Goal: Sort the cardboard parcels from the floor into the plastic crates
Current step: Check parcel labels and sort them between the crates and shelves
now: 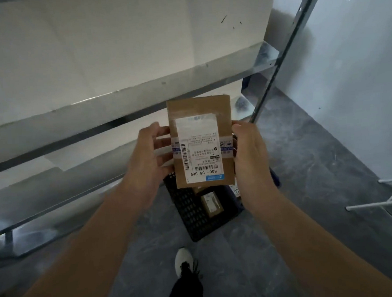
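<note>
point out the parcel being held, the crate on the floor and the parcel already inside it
held parcel (pixel 201 143), head view, on its white shipping label
crate (pixel 190 214), head view, on its latticed left wall
parcel in crate (pixel 211 202), head view, on its top face

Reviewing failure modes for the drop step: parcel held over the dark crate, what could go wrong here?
1. Both the left hand and right hand pinch the cardboard parcel only by its side edges, so it could slip early.
2. The dark crate below already holds a small parcel; a drop may land on it and tip.
3. The shoe is close to the crate, so a missed drop or a step forward might knock it.
</note>
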